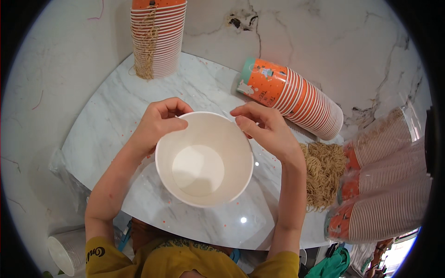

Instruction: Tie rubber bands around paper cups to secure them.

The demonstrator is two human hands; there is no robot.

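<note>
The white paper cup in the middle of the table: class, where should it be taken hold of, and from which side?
Probably by the rolled rim, from two opposite sides. The paper cup has its open mouth facing up at the camera, so the rim is the exposed part. The left hand and right hand already pinch the far rim at each side, above the marble table.

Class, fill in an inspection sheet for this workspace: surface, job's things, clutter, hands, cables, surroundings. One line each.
Surface: round white marble table, speckled with tiny orange bits.
Job's things: empty white paper cup, held open side up over the table.
Clutter: upright cup stack with twine handles; lying orange cup stack; wrapped cup sleeves; bundle of twine handles.
Hands: left hand and right hand each pinch the cup's far rim with the fingers.
Cables: nothing seen.
Surroundings: marble floor; white cup stack lying at lower left.
</note>
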